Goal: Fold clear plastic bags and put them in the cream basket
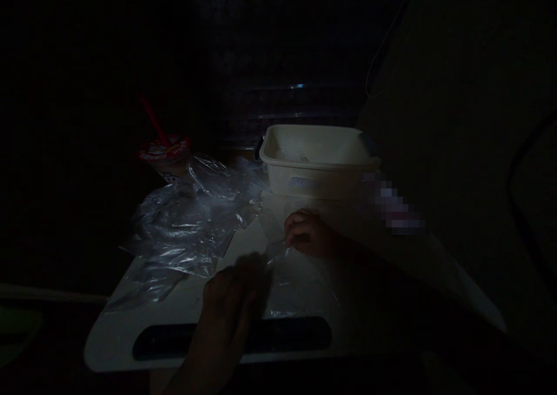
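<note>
The scene is very dark. My right hand [308,234] is closed at the middle of the small white table [108,340], its fingertips on the upper edge of a clear plastic bag [291,282] that lies flat. My left hand [228,302] is low over the table near its front edge, left of that bag, with its fingers curled; whether anything is between them is too dark to tell. A crumpled pile of clear plastic bags [187,227] covers the table's left side.
Behind my hands stands a cream plastic bin [322,180] with dark handles. A cup with a red lid [165,147] and red straw is at the back left. A dark slot [287,334] runs along the table's front edge.
</note>
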